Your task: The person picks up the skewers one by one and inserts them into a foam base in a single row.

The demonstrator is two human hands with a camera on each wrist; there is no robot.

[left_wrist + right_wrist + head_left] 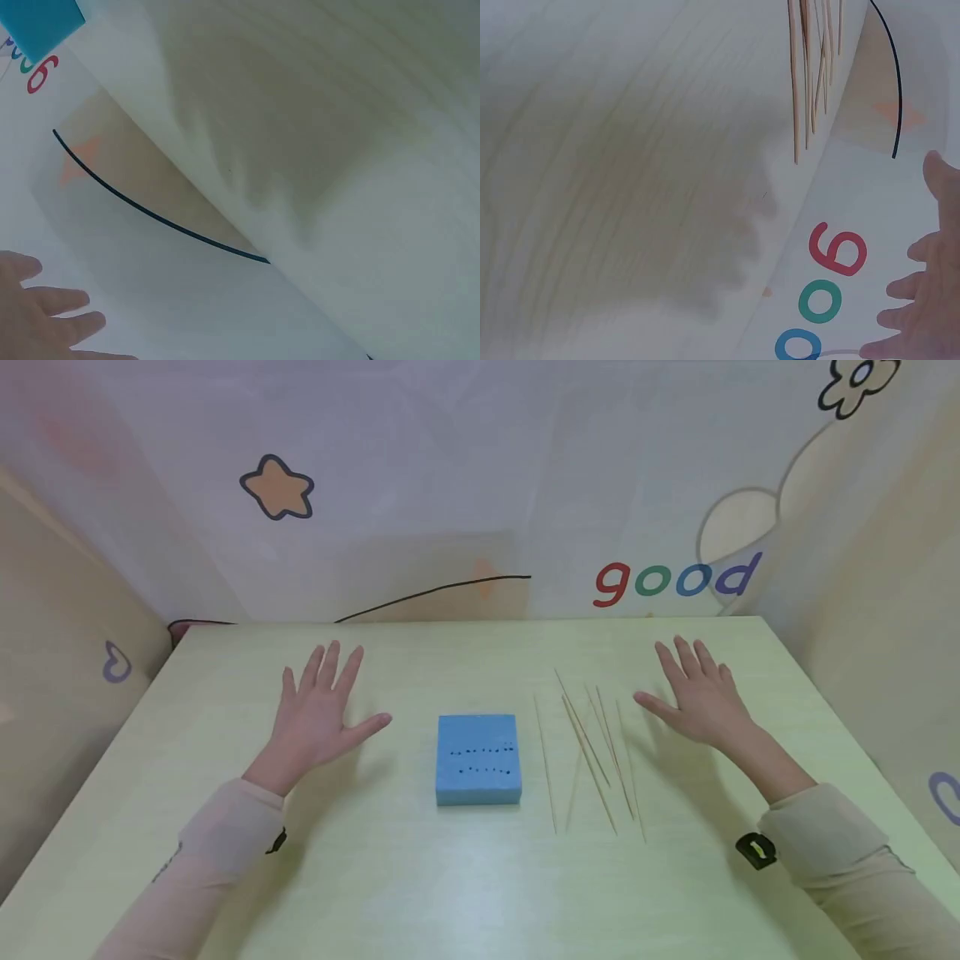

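A blue foam-like block (pixel 477 735) with two rows of small dark holes or dots on its top sits mid-table. Several thin wooden sticks (pixel 588 739) lie loosely to its right, some crossing. My left hand (pixel 315 718) hovers left of the block, fingers spread, holding nothing. To the right of the sticks, my right hand (pixel 701 697) is held above the table with its fingers spread too. In the left wrist view a corner of the blue block (pixel 41 26) shows at top left; the right wrist view has the stick ends (pixel 810 82) near its top.
The pale wood-grain table (pixel 480 893) ends at a printed cloth backdrop (pixel 420 460) bearing a star and coloured letters. Cloth walls stand at left and right. A black wrist strap piece (pixel 756 851) hangs beneath the right sleeve.
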